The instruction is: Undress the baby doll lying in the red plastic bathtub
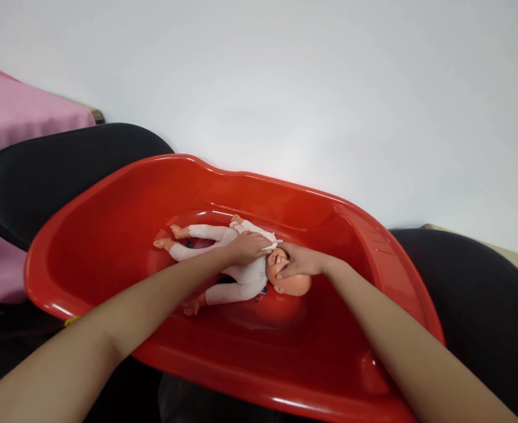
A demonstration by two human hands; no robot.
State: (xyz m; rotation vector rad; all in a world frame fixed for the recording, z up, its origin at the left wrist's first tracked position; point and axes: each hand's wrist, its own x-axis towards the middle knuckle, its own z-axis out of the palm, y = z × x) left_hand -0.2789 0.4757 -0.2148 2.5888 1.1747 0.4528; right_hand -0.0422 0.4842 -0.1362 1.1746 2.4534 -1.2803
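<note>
Lying on its back in the red tub point(109, 235), doll point(236, 276) under both hands: left hand point(247, 247) closed on the chest cloth, right hand point(300, 263) cupped over the face; probably light, hard-headed, soft-clothed, best held at torso and head.

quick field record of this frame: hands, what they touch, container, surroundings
left hand: resting on the chest of the baby doll in white clothes
right hand: laid over the doll's face
doll: lying on its back inside the red plastic baby tub
tub support: black cushioned seats
background: pink cloth, white wall
</note>
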